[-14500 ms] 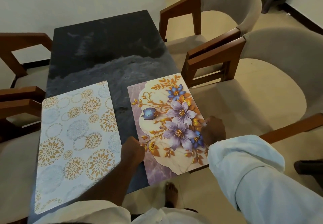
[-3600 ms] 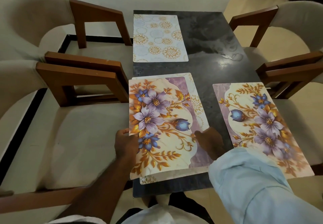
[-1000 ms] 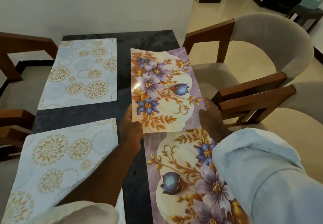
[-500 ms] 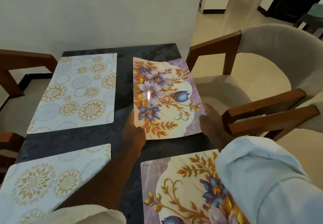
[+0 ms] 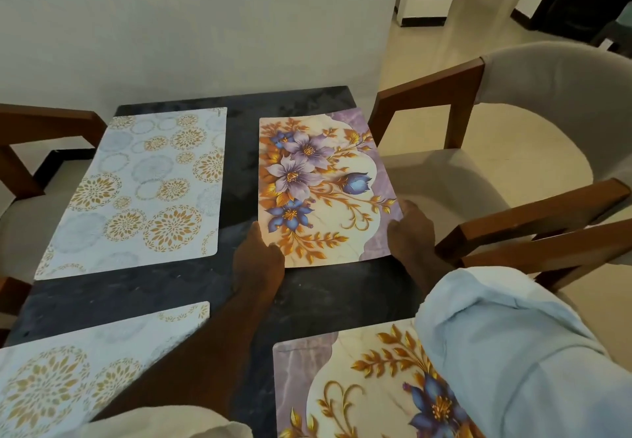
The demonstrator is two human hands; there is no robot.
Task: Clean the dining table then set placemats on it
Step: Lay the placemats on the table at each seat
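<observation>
Far-right on table (image 5: 239,294), floral placemat (image 5: 325,191) lies flat. L hand (image 5: 258,259) pinches near-left corner, R hand (image 5: 410,232) grips right edge. Looks thin, light, bendy, prob slick: hold by edges.

The rectangular black-and-grey marbled stone-look table top (image 5: 239,171) is smooth with a dull sheen. The purple-and-gold floral placemat (image 5: 325,195) looks like thin, smooth, faintly glossy plastic (printed, not woven). The pale blue circle-patterned placemat (image 5: 136,195) looks matt and finely textured. The curved-back armchair (image 5: 547,102) has satin brown wood and matt beige cloth.
</observation>
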